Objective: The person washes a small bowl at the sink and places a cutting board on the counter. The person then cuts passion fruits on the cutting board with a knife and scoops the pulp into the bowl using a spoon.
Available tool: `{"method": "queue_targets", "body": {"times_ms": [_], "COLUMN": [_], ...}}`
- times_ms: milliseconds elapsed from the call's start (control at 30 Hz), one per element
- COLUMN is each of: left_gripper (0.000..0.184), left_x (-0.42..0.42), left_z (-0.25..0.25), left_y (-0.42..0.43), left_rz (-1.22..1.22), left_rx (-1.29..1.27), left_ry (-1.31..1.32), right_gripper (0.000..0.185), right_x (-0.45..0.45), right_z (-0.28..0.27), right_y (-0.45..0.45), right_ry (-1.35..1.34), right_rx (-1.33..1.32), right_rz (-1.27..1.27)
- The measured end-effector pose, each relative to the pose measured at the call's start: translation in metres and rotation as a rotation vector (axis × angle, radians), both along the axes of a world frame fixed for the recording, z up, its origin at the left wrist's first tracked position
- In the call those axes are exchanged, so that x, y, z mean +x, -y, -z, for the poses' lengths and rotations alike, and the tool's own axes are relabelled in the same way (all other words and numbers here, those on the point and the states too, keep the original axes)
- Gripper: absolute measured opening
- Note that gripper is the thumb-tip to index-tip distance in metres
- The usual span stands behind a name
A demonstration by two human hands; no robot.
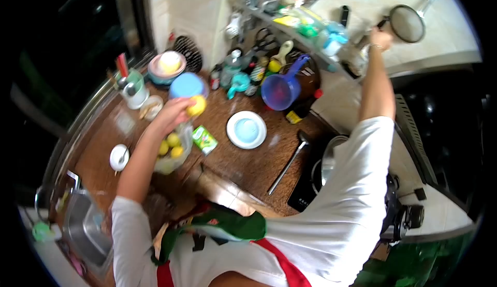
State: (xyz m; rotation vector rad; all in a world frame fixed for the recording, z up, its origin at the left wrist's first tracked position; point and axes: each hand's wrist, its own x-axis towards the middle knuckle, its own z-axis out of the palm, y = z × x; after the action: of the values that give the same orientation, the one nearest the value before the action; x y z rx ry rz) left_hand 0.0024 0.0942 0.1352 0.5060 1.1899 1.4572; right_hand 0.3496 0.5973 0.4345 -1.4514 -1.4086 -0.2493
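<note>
In my left hand, a yellow lemon is pinched between the fingers. Just below that hand, several more lemons sit in a clear plastic bag on the brown counter. My right hand is stretched up to the tiled wall at the upper right. Its fingers look closed around the dark handle of a round mesh strainer, though blur and distance hide the exact grip. A green-and-white packet lies beside the lemons. Near the counter's middle is a white plate with a light blue centre.
A long ladle lies left of the black cooktop, which bears a metal pot. Bottles and a blue-purple saucepan-shaped dipper crowd the back corner beneath a shelf. At lower left is a steel sink.
</note>
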Motion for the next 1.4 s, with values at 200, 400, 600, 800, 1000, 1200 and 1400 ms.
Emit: {"method": "queue_targets", "body": {"times_ms": [200, 400, 600, 800, 1000, 1200, 1400], "left_gripper": [0.037, 0.035, 0.048, 0.056, 0.058, 0.05, 0.043], "left_x": [0.001, -0.002, -0.001, 0.013, 0.04, 0.047, 0.062], "left_z": [0.008, 0.005, 0.022, 0.092, 0.171, 0.189, 0.201], "left_y": [0.008, 0.078, 0.188, 0.317, 0.385, 0.386, 0.389], "left_rz": [0.081, -0.007, -0.276, -0.645, -0.911, -0.974, -0.993], "left_rx": [0.228, 0.361, 0.221, -0.089, -0.459, -0.415, -0.195], "left_ry": [0.357, 0.393, -0.033, -0.604, -0.912, -1.06, -1.245], "right_gripper": [0.031, 0.05, 0.012, 0.02, 0.051, 0.038, 0.034], "right_x": [-0.028, -0.073, -0.132, -0.195, -0.213, -0.214, -0.202], "right_z": [-0.058, -0.058, 0.047, 0.206, 0.349, 0.4, 0.404], "right_y": [0.042, 0.22, 0.271, 0.491, 0.625, 0.662, 0.686], "right_ry": [-0.484, -0.659, -0.578, -0.133, 0.266, 0.187, 0.605], "right_rx": [0.201, 0.102, -0.45, -0.828, -0.795, -1.43, -0.789], "right_rz": [-0.729, -1.452, -1.807, -1.746, -1.816, -1.778, -1.76]}}
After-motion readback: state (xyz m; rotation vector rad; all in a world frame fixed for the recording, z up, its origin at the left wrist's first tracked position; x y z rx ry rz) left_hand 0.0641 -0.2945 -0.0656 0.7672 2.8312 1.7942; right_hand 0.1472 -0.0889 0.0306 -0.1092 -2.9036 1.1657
